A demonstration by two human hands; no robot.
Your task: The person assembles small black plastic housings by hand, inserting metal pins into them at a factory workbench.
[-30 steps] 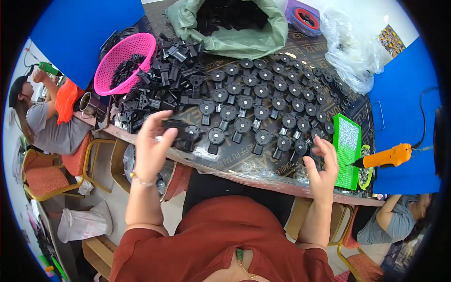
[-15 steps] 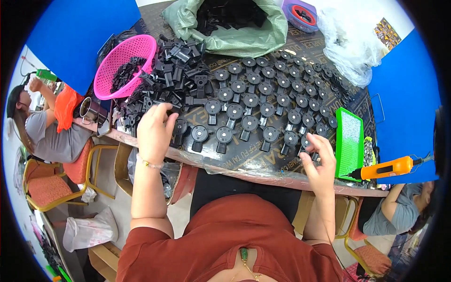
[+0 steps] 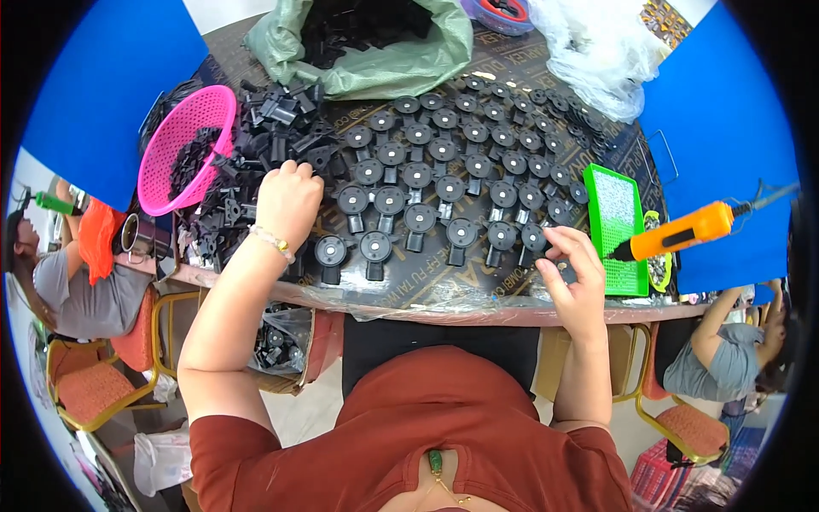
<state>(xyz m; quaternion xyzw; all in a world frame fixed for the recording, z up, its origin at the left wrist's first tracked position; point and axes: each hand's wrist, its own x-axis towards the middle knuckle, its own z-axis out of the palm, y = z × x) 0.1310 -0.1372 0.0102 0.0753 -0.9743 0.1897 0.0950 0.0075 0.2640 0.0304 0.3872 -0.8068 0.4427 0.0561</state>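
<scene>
Many round-headed black plastic parts [image 3: 419, 218] with short rectangular stems stand in rough rows across the middle of the table. At the near edge of the loose black part pile [image 3: 277, 107], my left hand [image 3: 288, 209] reaches in with its knuckles up and fingers curled. Whatever its fingertips grip is hidden beneath it. My right hand [image 3: 577, 277] hovers at the right end of the front row, thumb and fingers apart, holding nothing. Its fingertips are close beside one round black part [image 3: 533, 237].
A pink basket [image 3: 152, 175] of small black pieces leans at the left. Behind stands a green sack [image 3: 401, 72] of black parts. On the right are a green tray [image 3: 627, 277] of small pale pieces and a hanging orange electric screwdriver [image 3: 682, 235]. Co-workers sit on both sides.
My left hand has gone forward to the pile, its fingers now curled downward. My right hand remains by the front row's right end. The whole view has shifted a little.
</scene>
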